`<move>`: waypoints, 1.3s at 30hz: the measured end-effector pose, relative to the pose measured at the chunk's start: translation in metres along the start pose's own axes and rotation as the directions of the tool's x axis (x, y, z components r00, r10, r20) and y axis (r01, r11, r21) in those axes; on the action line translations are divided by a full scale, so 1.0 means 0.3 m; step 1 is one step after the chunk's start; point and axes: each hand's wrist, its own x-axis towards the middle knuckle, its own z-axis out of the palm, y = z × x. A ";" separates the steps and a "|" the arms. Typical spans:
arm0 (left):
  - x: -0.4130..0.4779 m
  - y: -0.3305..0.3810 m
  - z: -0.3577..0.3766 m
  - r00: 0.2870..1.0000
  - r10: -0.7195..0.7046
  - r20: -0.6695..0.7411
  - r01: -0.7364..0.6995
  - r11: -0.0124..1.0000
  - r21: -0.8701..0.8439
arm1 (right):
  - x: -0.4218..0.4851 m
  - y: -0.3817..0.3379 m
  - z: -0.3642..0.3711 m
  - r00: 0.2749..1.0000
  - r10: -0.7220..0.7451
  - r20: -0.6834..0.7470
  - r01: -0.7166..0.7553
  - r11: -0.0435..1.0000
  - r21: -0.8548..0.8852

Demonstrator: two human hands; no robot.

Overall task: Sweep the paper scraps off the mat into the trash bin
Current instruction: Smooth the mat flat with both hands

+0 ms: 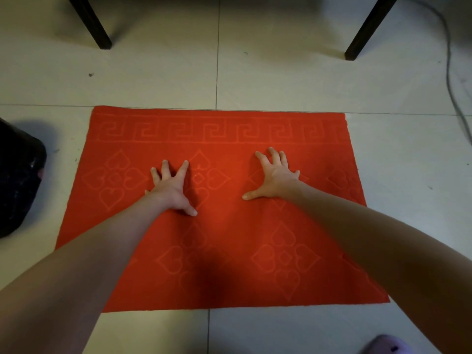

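A red mat (219,139) with a key-pattern border and heart motifs lies flat on the tiled floor. My left hand (172,186) rests palm down on the mat left of its middle, fingers spread. My right hand (272,176) lies palm down to the right of it, fingers spread as well. Neither hand holds anything. No paper scraps show on the mat. A black trash bin (18,180) lined with a dark bag stands at the left edge of the view, just off the mat's left side.
Two dark furniture legs (101,34) (357,44) stand on the pale tiles beyond the mat. A grey cable (449,72) runs down the floor at the far right. A purple slipper (385,346) shows at the bottom right corner.
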 end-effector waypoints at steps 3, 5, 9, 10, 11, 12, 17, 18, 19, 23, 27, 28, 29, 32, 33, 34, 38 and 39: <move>0.004 0.001 0.002 1.000 0.000 0.002 0.000 1.000 -0.004 | -0.003 0.000 -0.002 1.000 0.000 0.001 0.000 1.000 -0.004; 0.005 0.000 0.002 1.000 -0.001 0.001 0.001 1.000 -0.003 | -0.004 -0.001 -0.001 1.000 0.002 -0.001 -0.002 1.000 -0.007; 0.003 0.003 0.002 1.000 -0.002 -0.002 0.002 1.000 -0.006 | -0.004 -0.003 -0.001 1.000 -0.001 -0.001 0.001 1.000 -0.013; 0.005 0.005 0.001 1.000 0.000 -0.003 0.000 1.000 -0.006 | -0.005 -0.003 -0.003 1.000 0.001 0.001 -0.001 1.000 -0.020; 0.007 0.005 0.001 1.000 0.003 -0.005 -0.003 1.000 -0.003 | -0.004 -0.005 -0.004 1.000 0.008 0.006 -0.007 1.000 -0.029; 0.008 0.004 0.001 1.000 0.003 -0.013 -0.003 1.000 0.004 | -0.003 -0.012 -0.006 1.000 0.017 0.005 -0.017 0.999 -0.041; 0.027 -0.012 -0.048 0.987 0.028 -0.161 -0.015 0.996 0.083 | 0.019 -0.171 -0.030 0.962 -0.124 -0.243 0.103 0.990 -0.096; 0.039 -0.024 -0.069 0.979 0.031 -0.200 -0.018 0.998 0.064 | 0.031 -0.226 -0.030 0.944 -0.191 -0.268 0.173 0.981 -0.090; 0.052 -0.041 -0.089 0.972 0.028 -0.233 -0.022 0.999 0.028 | 0.045 -0.286 -0.029 0.932 -0.246 -0.266 0.234 0.969 -0.076; 0.098 -0.150 -0.178 0.937 -0.020 -0.349 -0.009 0.997 -0.080 | 0.100 -0.510 -0.008 0.879 -0.409 -0.245 0.395 0.912 -0.109; 0.118 -0.299 -0.266 0.930 -0.168 -0.326 0.169 0.985 -0.026 | 0.167 -0.689 0.027 0.827 -0.514 -0.228 0.485 0.857 -0.174; 0.123 -0.334 -0.280 0.935 -0.185 -0.301 0.192 0.981 -0.006 | 0.189 -0.730 0.037 0.814 -0.532 -0.233 0.500 0.846 -0.185; 0.130 -0.364 -0.290 0.942 -0.185 -0.280 0.193 0.981 0.000 | 0.217 -0.772 0.045 0.803 -0.546 -0.237 0.512 0.837 -0.194; 0.158 -0.416 -0.298 0.952 -0.145 -0.269 0.146 0.989 -0.017 | 0.316 -0.901 0.044 0.785 -0.575 -0.232 0.526 0.815 -0.241; 0.166 -0.420 -0.301 0.953 -0.135 -0.273 0.140 0.990 0.000 | 0.353 -0.945 0.034 0.790 -0.579 -0.203 0.525 0.809 -0.263; 0.174 -0.424 -0.303 0.953 -0.129 -0.275 0.140 0.990 0.023 | 0.390 -0.988 0.022 0.801 -0.577 -0.158 0.523 0.804 -0.282; 0.197 -0.437 -0.301 0.952 -0.117 -0.283 0.138 0.989 0.055 | 0.503 -1.141 -0.029 0.847 -0.531 -0.010 0.495 0.796 -0.348; 0.199 -0.441 -0.301 0.953 -0.111 -0.283 0.132 0.989 0.059 | 0.521 -1.169 -0.037 0.852 -0.524 -0.002 0.489 0.797 -0.355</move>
